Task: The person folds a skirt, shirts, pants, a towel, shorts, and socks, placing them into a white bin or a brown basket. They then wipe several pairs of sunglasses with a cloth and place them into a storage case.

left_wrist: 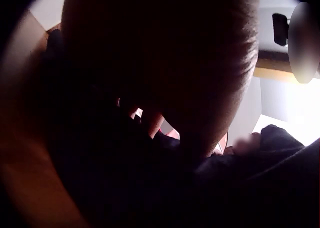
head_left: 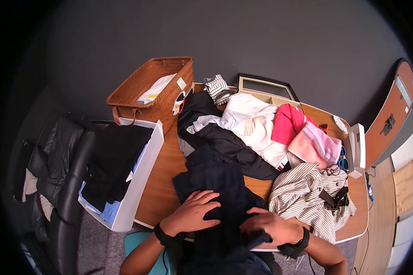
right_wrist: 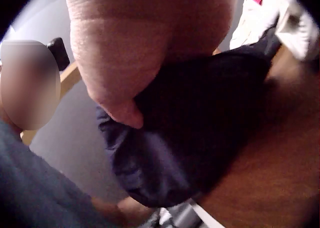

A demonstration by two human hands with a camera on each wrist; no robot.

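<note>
A dark navy garment (head_left: pixel 218 181) lies at the near edge of the table, part of it hanging toward the person's lap. My left hand (head_left: pixel 196 213) rests on its left side with the fingers spread over the cloth; the left wrist view is mostly dark there. On the right, my right hand (head_left: pixel 270 225) grips the garment's side near the table edge. The right wrist view shows the thumb (right_wrist: pixel 131 119) pressed on the bunched navy cloth (right_wrist: pixel 165 160), while the other fingers are hidden.
Black clothing (head_left: pixel 234 144), white clothing (head_left: pixel 250 117), a red garment (head_left: pixel 287 123) and a pink towel (head_left: pixel 314 144) are heaped behind. A striped shirt (head_left: pixel 298 192) lies at right. A wicker basket (head_left: pixel 172 98) and a white box (head_left: pixel 144 176) of dark clothes stand at left.
</note>
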